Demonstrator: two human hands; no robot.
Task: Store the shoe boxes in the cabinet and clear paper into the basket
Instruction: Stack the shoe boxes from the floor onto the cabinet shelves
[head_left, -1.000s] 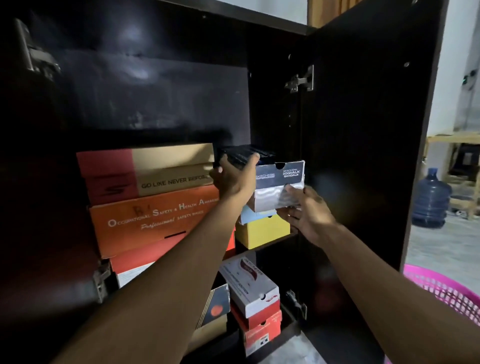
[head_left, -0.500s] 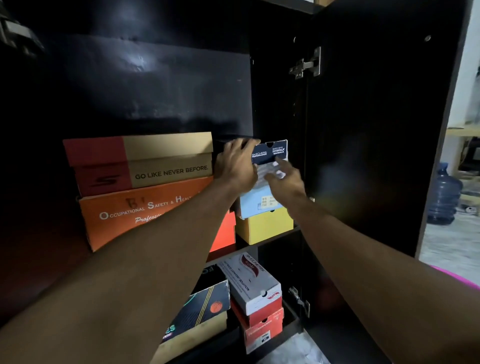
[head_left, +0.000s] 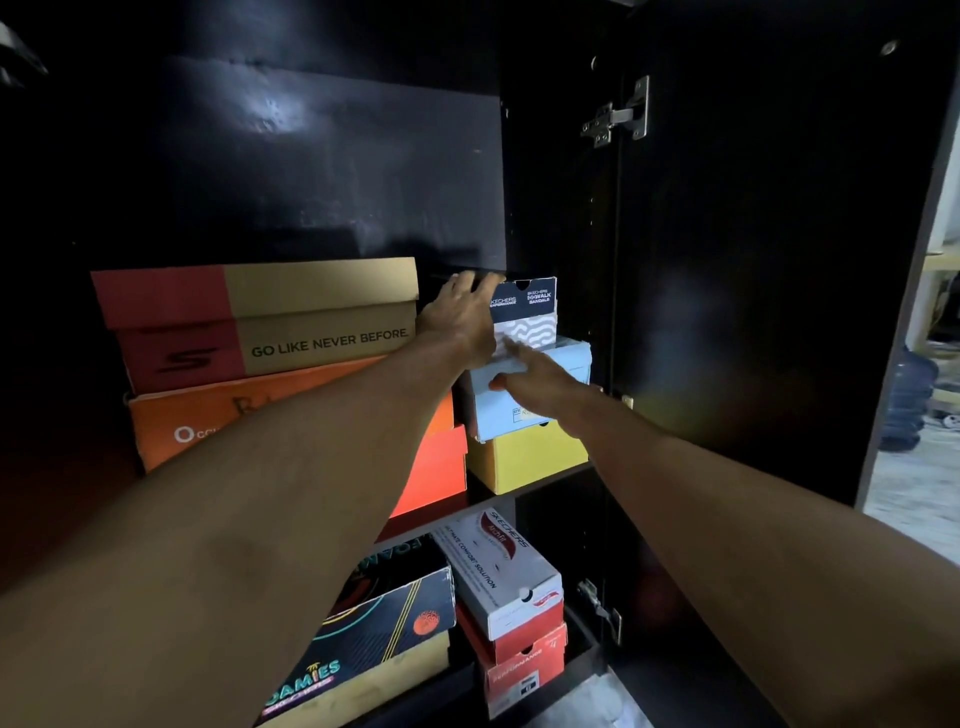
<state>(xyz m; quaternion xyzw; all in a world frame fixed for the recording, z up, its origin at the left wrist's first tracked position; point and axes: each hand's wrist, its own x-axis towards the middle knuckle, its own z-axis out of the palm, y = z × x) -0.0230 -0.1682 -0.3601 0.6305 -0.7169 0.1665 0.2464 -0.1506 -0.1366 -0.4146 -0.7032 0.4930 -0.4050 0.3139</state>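
Note:
A navy and white shoe box (head_left: 525, 307) stands on a light blue box (head_left: 569, 364), which lies on a yellow box (head_left: 530, 460), on the upper shelf of the dark cabinet (head_left: 337, 156). My left hand (head_left: 460, 317) lies against the navy box's left side, fingers curled over its top corner. My right hand (head_left: 540, 382) has its fingers stretched out, the tips touching the front of the navy box just above the light blue one. The basket is out of view.
Left of the hands a red and tan box (head_left: 291, 312) tops an orange box (head_left: 171, 423). The lower shelf holds a white box (head_left: 498, 571), a red box (head_left: 524, 670) and a black box (head_left: 384, 629). The cabinet door (head_left: 753, 260) stands open at right, with a water bottle (head_left: 906, 400) beyond it.
The navy box has gone from held in front of the cabinet to deep on the stack. My right hand has slid down from its front face with the fingers spread.

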